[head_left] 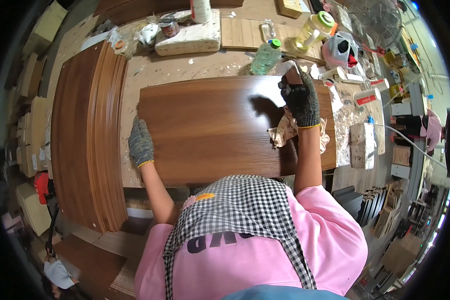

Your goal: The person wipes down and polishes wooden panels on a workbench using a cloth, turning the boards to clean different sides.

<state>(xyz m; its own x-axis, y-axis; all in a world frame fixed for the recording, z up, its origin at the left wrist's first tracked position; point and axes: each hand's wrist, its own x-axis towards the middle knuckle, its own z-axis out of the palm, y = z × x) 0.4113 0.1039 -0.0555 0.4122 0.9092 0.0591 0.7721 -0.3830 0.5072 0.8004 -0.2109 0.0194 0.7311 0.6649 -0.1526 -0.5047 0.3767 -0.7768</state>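
Observation:
A glossy brown wood-grain panel lies flat on the worktable in front of me. My left hand, in a grey knit glove with a yellow cuff, rests along the panel's left edge with its fingers stretched out. Above the panel's far right part, my right hand in a darker, stained glove is closed around a small reddish-brown block. What the block is made of, I cannot tell. A crumpled, stained beige cloth lies on the panel beside my right wrist, partly hidden under the forearm.
More brown panels are stacked at the left. Beyond the panel stand a green-capped bottle, a yellowish jug, and a small can on a pale block. Paper cups and a paint-spattered white block sit at the right.

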